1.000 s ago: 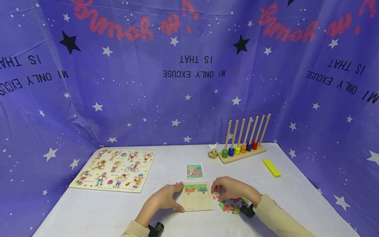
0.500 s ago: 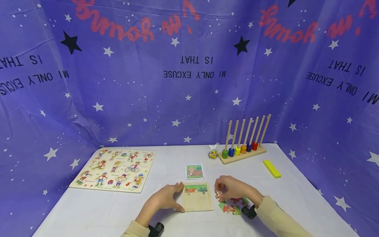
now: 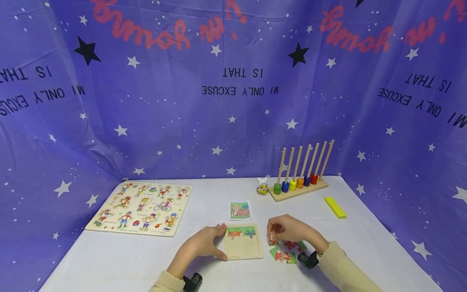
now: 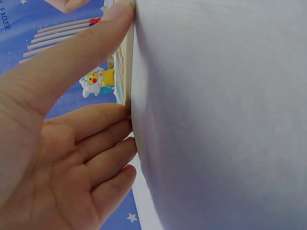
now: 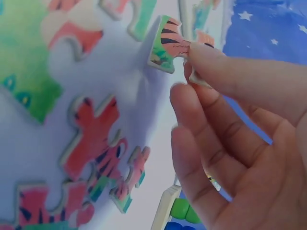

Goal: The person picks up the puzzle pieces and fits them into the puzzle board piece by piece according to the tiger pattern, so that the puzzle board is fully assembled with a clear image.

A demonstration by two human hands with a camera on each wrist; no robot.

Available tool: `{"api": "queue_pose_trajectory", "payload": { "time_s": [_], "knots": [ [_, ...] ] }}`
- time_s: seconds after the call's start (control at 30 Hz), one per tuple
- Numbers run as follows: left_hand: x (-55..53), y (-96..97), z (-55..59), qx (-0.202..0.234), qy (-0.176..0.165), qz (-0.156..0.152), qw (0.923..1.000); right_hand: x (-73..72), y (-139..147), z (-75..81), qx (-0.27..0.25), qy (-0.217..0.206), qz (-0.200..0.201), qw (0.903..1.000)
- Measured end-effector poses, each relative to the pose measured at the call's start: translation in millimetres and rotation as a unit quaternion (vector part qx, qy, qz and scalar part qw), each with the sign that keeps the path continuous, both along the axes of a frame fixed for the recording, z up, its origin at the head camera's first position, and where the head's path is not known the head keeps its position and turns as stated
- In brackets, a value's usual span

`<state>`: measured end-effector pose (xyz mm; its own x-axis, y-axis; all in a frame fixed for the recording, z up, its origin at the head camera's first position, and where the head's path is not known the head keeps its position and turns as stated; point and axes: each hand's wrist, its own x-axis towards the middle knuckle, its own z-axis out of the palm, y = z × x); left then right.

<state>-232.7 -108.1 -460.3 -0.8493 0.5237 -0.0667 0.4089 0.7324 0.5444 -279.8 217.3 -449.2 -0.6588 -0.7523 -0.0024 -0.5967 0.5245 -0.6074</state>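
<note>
My left hand (image 3: pixel 203 242) rests against the left side of a square wooden puzzle tray (image 3: pixel 243 249), its thumb at the near corner and its fingers near the far one. Those fingers (image 4: pixel 98 160) look nearly straight in the left wrist view. Puzzle pieces (image 3: pixel 241 232) line the tray's far end; bare wood shows below them. Right of the tray, my right hand (image 3: pixel 290 229) pinches a puzzle piece (image 5: pixel 168 45) with orange, black stripes and green between thumb and fingers. Several loose puzzle pieces (image 3: pixel 282 256) lie beneath and beside that hand, partly hidden by it.
Behind the tray lies a picture card (image 3: pixel 239 211). A peg board with several figures (image 3: pixel 140 209) is at the left. Farther back stand a small toy figure (image 3: pixel 262 185) and a bead rack with upright rods (image 3: pixel 300 190); a yellow block (image 3: pixel 335 207) lies at the right.
My right hand has lifted the puzzle piece and shifted it slightly right, away from the tray, with the piece turning in its fingers. The left hand stays at the tray.
</note>
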Motion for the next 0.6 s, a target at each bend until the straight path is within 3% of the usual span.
{"api": "queue_pose_trajectory", "payload": {
  "time_s": [0.23,0.6],
  "knots": [
    [-0.8,-0.6,-0.2,0.000,-0.001,-0.002,1.0000,5.1,0.5,-0.1,-0.043,0.009,-0.032,0.9985],
    [0.2,-0.2,0.7,0.006,-0.002,-0.006,1.0000,14.3,-20.8,-4.3,-0.080,0.010,-0.045,0.9957]
  ]
}}
